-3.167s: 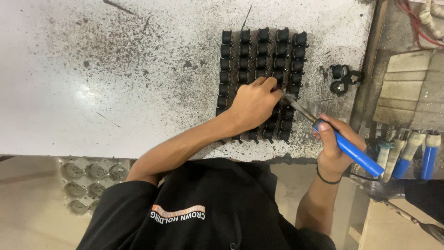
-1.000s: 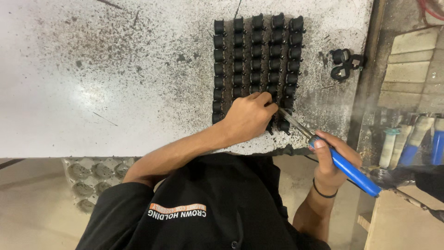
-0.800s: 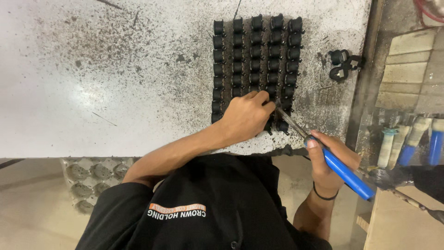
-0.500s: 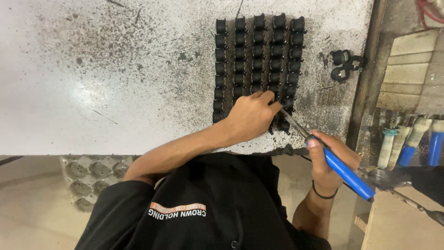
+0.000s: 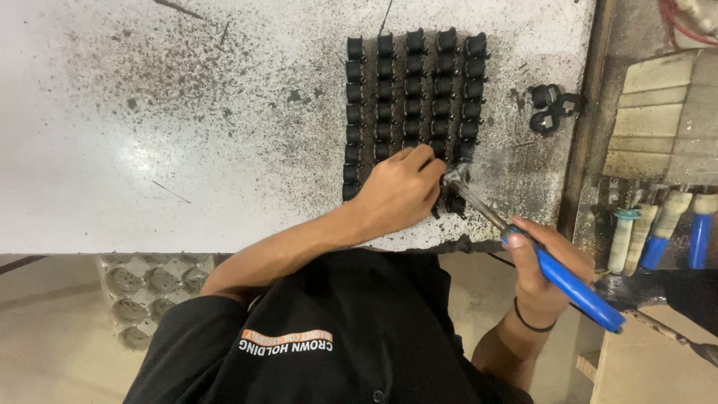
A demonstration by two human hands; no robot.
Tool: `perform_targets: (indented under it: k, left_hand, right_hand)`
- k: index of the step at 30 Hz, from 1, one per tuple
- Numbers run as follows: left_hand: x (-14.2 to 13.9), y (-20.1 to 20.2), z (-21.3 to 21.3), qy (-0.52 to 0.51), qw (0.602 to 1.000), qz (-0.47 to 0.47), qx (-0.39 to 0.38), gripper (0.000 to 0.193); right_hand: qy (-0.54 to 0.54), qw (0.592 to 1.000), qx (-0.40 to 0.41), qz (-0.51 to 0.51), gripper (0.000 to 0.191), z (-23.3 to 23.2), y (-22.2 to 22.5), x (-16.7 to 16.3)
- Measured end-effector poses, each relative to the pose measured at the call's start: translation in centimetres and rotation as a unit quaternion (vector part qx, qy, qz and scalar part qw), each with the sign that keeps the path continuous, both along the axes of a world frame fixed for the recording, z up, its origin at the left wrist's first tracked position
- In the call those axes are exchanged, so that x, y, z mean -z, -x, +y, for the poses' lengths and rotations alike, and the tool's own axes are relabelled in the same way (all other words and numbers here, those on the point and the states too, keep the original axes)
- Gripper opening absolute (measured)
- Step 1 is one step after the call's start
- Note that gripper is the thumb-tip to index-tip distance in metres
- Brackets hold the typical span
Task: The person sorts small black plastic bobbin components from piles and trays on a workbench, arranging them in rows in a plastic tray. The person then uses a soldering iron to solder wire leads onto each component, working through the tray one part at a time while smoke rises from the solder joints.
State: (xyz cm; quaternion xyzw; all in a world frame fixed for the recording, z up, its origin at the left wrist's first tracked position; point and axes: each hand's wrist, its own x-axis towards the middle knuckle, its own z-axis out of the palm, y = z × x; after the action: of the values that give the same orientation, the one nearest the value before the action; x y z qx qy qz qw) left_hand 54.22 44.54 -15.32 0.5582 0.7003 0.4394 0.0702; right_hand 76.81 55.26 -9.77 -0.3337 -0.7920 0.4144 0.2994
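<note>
My left hand (image 5: pixel 400 191) rests over the near rows of a grid of small black components (image 5: pixel 407 90) laid out on a white, speckled worktable (image 5: pixel 187 120); its fingertips pinch something small at the grid's lower right, too small to make out. My right hand (image 5: pixel 544 280) grips the blue handle of a soldering iron (image 5: pixel 572 288). The iron's metal tip touches a component just past my left fingertips, and a wisp of smoke rises there.
Two loose black components (image 5: pixel 552 108) lie at the table's right edge. Past that edge are several blue-handled tools (image 5: pixel 658 232) in a rack and cream blocks (image 5: pixel 666 112). A grey moulded tray (image 5: pixel 149 288) sits below the table's near edge.
My left hand shifted slightly along the grid's near rows. The iron tip came in against a component and smoke now shows.
</note>
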Motion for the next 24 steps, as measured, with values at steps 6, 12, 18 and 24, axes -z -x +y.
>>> perform_targets:
  k: [6,12,18,24]
  left_hand:
    - [-0.2,-0.1,-2.7,0.049,0.998,-0.017,0.028,0.017]
    - [0.8,-1.5,-2.4,0.052,0.997,0.038,0.032,0.033]
    - [1.3,-1.8,-2.0,0.072,0.995,0.043,0.048,0.029]
    - [2.1,-2.5,-1.4,0.077,0.995,0.036,0.058,0.019]
  right_hand:
    - [0.056,0.992,0.084,0.071,0.027,-1.6,-2.2,2.7]
    - [0.064,0.991,0.072,0.094,0.029,-2.3,-3.7,4.1]
    - [0.054,0.995,0.067,0.043,0.028,-2.2,-3.5,3.6]
    - [0.037,0.998,0.025,0.035,0.026,-2.4,-1.9,2.3]
